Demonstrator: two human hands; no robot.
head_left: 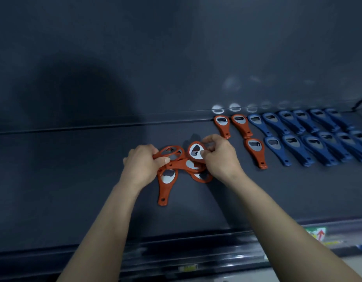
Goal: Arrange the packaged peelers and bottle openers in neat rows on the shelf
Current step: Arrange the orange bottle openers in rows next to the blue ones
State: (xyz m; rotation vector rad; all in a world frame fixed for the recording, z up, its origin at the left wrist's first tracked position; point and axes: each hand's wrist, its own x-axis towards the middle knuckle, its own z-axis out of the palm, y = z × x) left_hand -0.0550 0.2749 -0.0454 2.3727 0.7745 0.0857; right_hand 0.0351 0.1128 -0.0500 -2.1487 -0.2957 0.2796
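- Loose pile of orange bottle openers [184, 167]: heaped on the dark shelf [74, 180], pieces overlapping at mixed angles, metal inserts facing up.
- Left hand [144, 163]: at the pile's left edge, fingers curled round one orange opener [172, 152], thumb pressed on its handle.
- Right hand [220, 157]: at the pile's right edge, thumb and fingers pinching the round head of a second orange opener [196, 151], head tipped up off the pile with the metal face toward the camera.
- Single orange opener [165, 186]: flat at the pile's near left side, head touching the heap, handle pointing toward the camera.
- Three placed orange openers: right of the pile and further back, two side by side in the rear row [222, 125] [241, 125], one in the front row [255, 152] below the right-hand one.
- Blue bottle openers [310, 137]: further right of the pile, beyond the placed orange ones, in two rows with heads to the rear; stacks several deep, exact count not readable.
- Dark back panel [135, 58]: behind the pile, with pale reflections above the placed rows.
- Front rail [176, 249]: below the pile at the shelf's near edge.
- Label with a red arrow [318, 234]: on that rail, well right of the pile; print not legible.
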